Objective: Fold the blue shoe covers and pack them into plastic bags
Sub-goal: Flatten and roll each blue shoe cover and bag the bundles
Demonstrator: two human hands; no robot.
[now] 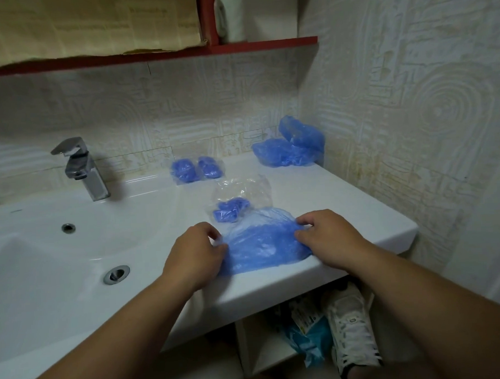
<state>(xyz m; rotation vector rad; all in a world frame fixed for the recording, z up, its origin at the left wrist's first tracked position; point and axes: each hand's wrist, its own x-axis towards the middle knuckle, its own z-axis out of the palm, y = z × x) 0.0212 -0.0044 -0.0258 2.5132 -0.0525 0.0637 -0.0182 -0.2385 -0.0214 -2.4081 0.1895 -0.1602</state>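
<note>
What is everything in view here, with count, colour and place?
flat shoe cover: one, blue, front counter edge
loose shoe covers: pile, blue, back right corner
packed bags: two, clear with blue inside, by the back wall
open bag: one, clear, blue folded cover inside, mid counter
sink: one, white, left
tap: one, chrome, behind basin
shelf: one, red, above
sneaker: one, white, under the counter
hands: two, left hand, right hand, pinching the flat shoe cover's ends

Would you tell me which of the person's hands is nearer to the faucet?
Left. The left hand grips the left end of the shoe cover, right of the faucet and closer to the person; the right hand holds the opposite end, farther right.
</note>
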